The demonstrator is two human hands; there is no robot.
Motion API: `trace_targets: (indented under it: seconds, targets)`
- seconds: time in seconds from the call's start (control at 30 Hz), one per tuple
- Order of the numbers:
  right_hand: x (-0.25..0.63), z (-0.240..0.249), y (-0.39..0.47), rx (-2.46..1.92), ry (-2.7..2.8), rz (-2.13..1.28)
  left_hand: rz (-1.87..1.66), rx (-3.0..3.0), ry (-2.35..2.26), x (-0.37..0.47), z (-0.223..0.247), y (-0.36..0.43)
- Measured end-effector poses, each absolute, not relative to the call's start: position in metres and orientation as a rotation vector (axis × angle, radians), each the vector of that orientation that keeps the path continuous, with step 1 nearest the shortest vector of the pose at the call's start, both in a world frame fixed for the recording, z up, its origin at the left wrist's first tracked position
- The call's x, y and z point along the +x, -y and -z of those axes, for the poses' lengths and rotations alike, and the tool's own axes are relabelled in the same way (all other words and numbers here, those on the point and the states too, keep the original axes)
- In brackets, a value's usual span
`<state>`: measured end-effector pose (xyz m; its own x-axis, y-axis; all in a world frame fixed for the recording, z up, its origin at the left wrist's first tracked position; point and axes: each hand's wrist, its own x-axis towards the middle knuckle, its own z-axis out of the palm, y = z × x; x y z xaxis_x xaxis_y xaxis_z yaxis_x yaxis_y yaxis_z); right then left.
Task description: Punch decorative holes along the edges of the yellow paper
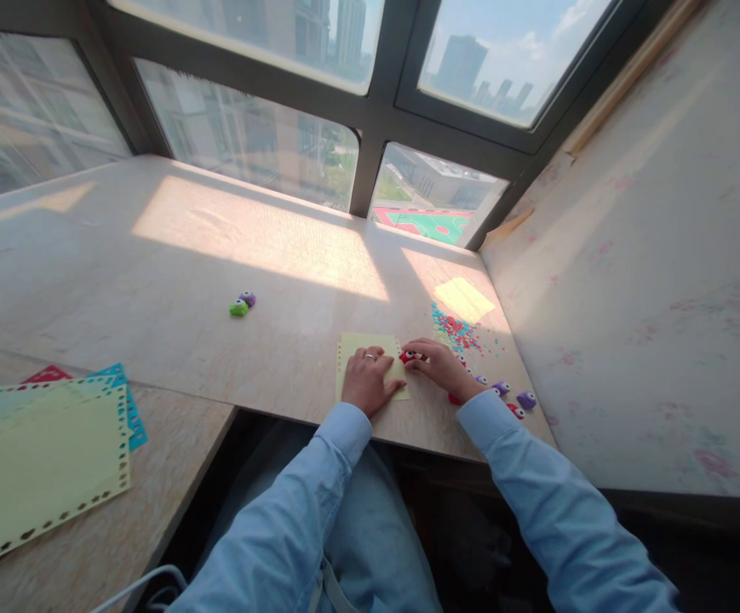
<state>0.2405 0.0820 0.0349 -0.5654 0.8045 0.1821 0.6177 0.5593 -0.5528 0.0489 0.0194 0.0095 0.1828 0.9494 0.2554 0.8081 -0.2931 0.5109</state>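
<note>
A small yellow sheet (352, 344) with holes punched along its edges lies on the wooden surface in front of me. My left hand (368, 380) rests on this sheet with its fingers spread, a ring on one finger. At the sheet's right edge, my right hand (437, 364) pinches a small red punch with an eye (407, 357). Several purple and red punches (501, 388) lie beside and partly behind my right wrist. Blue and red paper bits (456, 330) are scattered just beyond my right hand.
A yellow paper (464, 299) lies near the right wall. Green (238, 307) and purple (248, 298) punches sit together left of centre. Large punched sheets (43, 460) cover the lower left, over blue and red ones. Windows border the far side.
</note>
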Motion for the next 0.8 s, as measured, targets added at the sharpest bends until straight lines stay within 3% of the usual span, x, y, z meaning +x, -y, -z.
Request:
trace_targets:
  seconds: [0.8]
  targets:
    - [0.238,-0.040,-0.048,-1.271,2.312,-0.585,-0.907,2.109,-1.657,0.049,-0.013,-0.015]
